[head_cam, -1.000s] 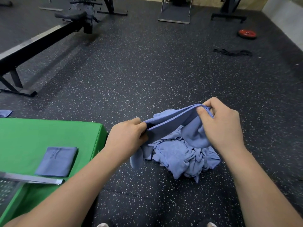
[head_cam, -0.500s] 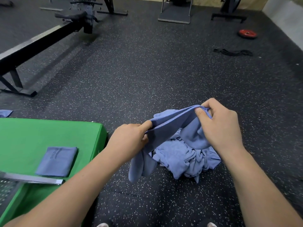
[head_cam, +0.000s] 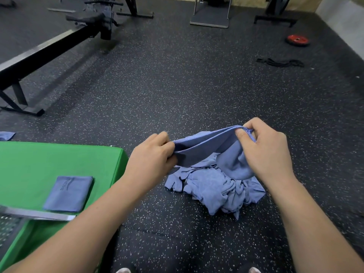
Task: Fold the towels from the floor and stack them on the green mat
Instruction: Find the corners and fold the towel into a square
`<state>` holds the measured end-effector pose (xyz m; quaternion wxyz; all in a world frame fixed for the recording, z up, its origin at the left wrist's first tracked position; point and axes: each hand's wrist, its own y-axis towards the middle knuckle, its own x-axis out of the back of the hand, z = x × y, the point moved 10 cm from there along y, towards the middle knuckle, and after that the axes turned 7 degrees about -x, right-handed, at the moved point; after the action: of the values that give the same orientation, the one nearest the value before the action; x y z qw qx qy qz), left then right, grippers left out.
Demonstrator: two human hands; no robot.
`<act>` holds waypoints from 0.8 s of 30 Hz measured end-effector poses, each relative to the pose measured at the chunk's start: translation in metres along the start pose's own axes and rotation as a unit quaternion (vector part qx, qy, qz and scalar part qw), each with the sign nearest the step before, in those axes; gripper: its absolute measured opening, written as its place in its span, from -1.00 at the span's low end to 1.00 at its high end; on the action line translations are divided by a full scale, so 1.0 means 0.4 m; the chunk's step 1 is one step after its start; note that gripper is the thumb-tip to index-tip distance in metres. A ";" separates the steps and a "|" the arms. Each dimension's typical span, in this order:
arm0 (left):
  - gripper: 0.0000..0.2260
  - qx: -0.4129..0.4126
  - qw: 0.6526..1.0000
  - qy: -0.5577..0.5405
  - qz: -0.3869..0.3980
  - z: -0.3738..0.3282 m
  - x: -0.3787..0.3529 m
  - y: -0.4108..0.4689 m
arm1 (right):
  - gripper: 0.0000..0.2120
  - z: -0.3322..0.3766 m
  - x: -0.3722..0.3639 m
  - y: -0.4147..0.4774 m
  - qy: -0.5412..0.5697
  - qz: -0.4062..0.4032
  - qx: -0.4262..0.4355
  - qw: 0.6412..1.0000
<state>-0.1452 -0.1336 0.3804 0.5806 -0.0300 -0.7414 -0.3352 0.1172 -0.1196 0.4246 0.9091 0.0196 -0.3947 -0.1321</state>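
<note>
Blue cloth fills the middle of the view: one towel (head_cam: 204, 143) is stretched in the air between two hands, above a crumpled pile of towels (head_cam: 214, 186) that lies on the dark speckled floor (head_cam: 177, 85). The pile is so wrinkled that I cannot count how many towels are in it, and the lower part of the held towel hangs down in front of it, so the border between them is hard to see.

The left hand (head_cam: 151, 160) is closed on the left end of the towel, thumb pressed against the fingers; the fingertips are hidden behind the cloth. The right hand (head_cam: 264, 148) pinches the right end between thumb and curled fingers, and it seems to hold two layers of the edge together. The right hand is a little farther and higher than the left, so the towel's upper edge slopes up to the right. Both forearms reach forward from the near edge and are cut off there.

On the left lies the green mat (head_cam: 39, 160), with one folded towel (head_cam: 69, 193) flat on it. A metal bar (head_cam: 37, 213) crosses the mat's near part and touches the near edge of that towel. Only a corner of another blue cloth (head_cam: 6, 135) shows at the far left edge, beyond the mat.
</note>
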 end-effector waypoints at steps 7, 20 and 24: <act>-0.82 0.023 0.999 -0.026 0.039 0.012 -0.030 -0.011 | -0.78 -0.004 -0.006 0.001 -0.012 0.005 -0.005 1.000; -0.76 0.063 0.998 0.009 0.020 0.038 -0.012 -0.010 | -0.80 -0.005 -0.011 -0.001 -0.017 0.011 -0.002 1.000; -0.69 0.063 0.998 0.004 -0.023 0.043 0.019 -0.006 | -0.80 -0.007 -0.006 0.005 -0.015 0.006 -0.003 1.000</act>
<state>-0.1632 -0.1289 0.3841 0.5764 0.0255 -0.7593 -0.3011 0.1180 -0.1172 0.4212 0.9038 0.0126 -0.4082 -0.1277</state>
